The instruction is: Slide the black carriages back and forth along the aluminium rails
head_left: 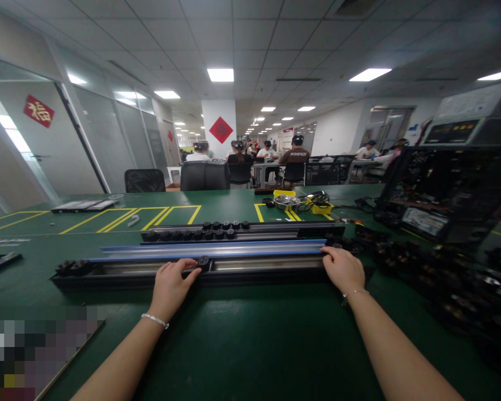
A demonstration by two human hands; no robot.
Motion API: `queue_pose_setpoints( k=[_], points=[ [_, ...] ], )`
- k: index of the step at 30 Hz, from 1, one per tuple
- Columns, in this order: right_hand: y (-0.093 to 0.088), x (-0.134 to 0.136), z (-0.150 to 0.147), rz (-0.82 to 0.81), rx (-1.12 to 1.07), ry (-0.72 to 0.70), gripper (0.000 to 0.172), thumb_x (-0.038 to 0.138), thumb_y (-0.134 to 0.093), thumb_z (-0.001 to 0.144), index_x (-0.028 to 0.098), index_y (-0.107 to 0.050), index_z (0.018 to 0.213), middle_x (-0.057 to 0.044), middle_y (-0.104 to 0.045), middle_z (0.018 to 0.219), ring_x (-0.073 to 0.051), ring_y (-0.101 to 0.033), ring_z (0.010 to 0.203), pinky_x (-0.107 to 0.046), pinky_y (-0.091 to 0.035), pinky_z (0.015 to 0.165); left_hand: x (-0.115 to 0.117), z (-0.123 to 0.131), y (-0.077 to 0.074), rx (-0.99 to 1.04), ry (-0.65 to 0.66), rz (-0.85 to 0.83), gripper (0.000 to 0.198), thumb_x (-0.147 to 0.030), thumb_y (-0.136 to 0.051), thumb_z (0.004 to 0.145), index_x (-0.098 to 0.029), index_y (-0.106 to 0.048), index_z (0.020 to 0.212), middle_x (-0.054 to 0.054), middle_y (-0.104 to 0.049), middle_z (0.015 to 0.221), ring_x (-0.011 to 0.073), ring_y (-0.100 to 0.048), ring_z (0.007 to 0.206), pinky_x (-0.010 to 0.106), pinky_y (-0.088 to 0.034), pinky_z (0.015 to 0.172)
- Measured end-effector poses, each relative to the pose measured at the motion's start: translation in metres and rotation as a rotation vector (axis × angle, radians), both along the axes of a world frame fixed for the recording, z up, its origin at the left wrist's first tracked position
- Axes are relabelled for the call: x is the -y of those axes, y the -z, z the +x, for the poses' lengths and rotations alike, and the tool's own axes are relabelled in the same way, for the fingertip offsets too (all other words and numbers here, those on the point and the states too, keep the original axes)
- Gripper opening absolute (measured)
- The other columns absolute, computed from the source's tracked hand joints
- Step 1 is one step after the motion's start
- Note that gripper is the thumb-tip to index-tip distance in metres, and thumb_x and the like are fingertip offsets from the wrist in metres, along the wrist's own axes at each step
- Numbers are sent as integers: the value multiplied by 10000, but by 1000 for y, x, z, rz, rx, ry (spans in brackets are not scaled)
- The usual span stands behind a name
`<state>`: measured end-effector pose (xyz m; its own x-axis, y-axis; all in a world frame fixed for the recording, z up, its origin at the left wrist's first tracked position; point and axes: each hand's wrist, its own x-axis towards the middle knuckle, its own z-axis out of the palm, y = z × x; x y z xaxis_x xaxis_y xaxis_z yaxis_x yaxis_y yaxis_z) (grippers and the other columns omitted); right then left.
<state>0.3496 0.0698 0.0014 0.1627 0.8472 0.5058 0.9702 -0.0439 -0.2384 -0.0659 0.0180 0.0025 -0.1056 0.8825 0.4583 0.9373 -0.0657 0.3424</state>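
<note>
A long black channel [254, 277] with a shiny metal inside lies across the table in front of me. My left hand [171, 285] pinches a small black block [203, 263] with a round top, seated in the channel near its middle. My right hand [345, 271] is curled over the channel's right part, its thumb side partly hidden. Its fingertips reach the right end of a blue-edged metal strip [217, 249] lying just behind. Several similar black blocks [73, 267] sit at the channel's left end.
Behind lies another black channel [275, 229] with several black blocks. Many loose black parts [426, 262] are heaped at right, near an open black equipment case [430, 189]. A metal dish [286, 201] and yellow-bodied cables [320, 206] stand farther back. People sit at distant desks.
</note>
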Motion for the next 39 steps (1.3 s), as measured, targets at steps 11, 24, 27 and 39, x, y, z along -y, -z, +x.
queue_pose_setpoints(
  k=[11,24,27,39],
  points=[
    [0,0,0,-12,1,2,368,232,-352,750,248,-653,961,-16,-634,1066,-190,-538,996,-335,-398,810,0,1,0,4,56,-8,255,-440,-510,759,-250,-607,897,13,-672,940,213,-570,905,369,-353,916],
    [1,-1,0,2,15,4,362,231,-349,755,251,-652,953,-12,-640,1054,-181,-542,987,-323,-391,808,1,2,2,-22,114,-18,276,-448,-500,765,-256,-591,940,12,-674,951,208,-580,912,375,-316,939],
    [0,0,-1,-10,12,11,367,240,-342,760,251,-649,960,-13,-637,1063,-182,-539,997,-323,-390,806,0,2,2,-30,120,-16,280,-449,-496,768,-257,-589,950,14,-674,954,207,-581,914,378,-312,940],
    [-1,1,-1,-25,1,15,371,236,-343,758,248,-648,969,-17,-631,1072,-194,-532,1007,-335,-393,815,3,6,1,-40,181,-9,294,-454,-499,770,-274,-576,990,5,-673,978,190,-586,949,408,-234,1005]
  ],
)
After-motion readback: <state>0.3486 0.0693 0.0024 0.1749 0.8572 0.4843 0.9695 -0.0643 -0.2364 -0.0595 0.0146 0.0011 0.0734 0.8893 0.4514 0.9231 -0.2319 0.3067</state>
